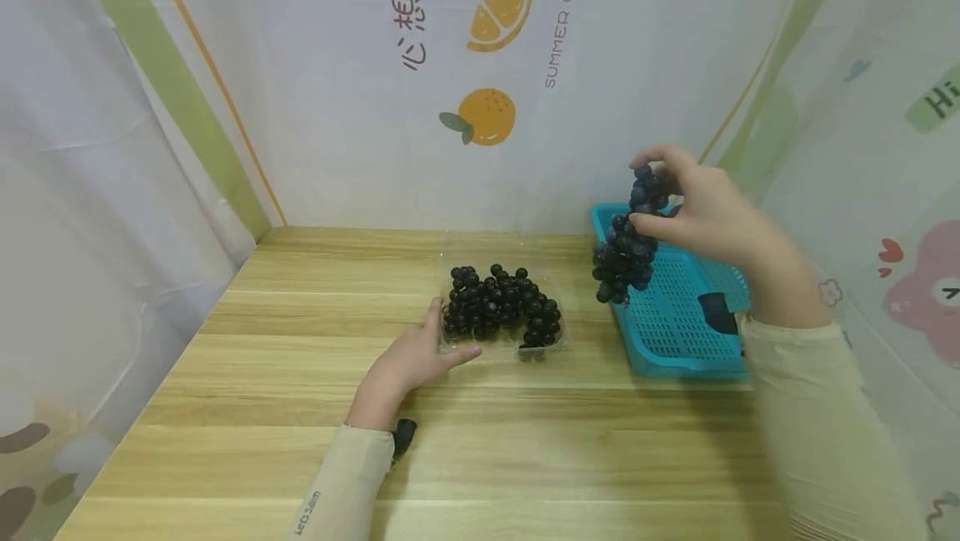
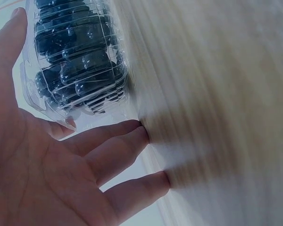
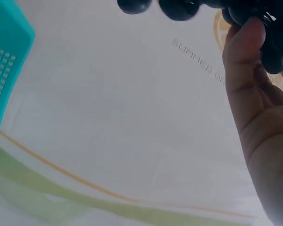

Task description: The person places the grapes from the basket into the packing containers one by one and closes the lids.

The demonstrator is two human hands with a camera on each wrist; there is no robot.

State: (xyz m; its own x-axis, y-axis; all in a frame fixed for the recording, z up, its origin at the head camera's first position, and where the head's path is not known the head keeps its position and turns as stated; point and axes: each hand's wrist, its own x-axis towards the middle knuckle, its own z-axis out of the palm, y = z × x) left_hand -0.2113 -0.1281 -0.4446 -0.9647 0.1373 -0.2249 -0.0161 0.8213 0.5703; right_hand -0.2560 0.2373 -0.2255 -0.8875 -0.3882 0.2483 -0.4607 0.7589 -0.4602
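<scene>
Pinching a grape bunch (image 1: 624, 257) by its upper part, the right hand (image 1: 708, 207) let it hang freely near the blue basket (image 1: 675, 373), height unclear | left hand (image 1: 416, 353): fingers stood apart at clear box (image 1: 491, 251), apparently bracing it | other grapes (image 1: 491, 308): lay inside box

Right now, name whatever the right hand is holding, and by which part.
The right hand holds a bunch of dark grapes by its upper part; the rest hangs below.
</scene>
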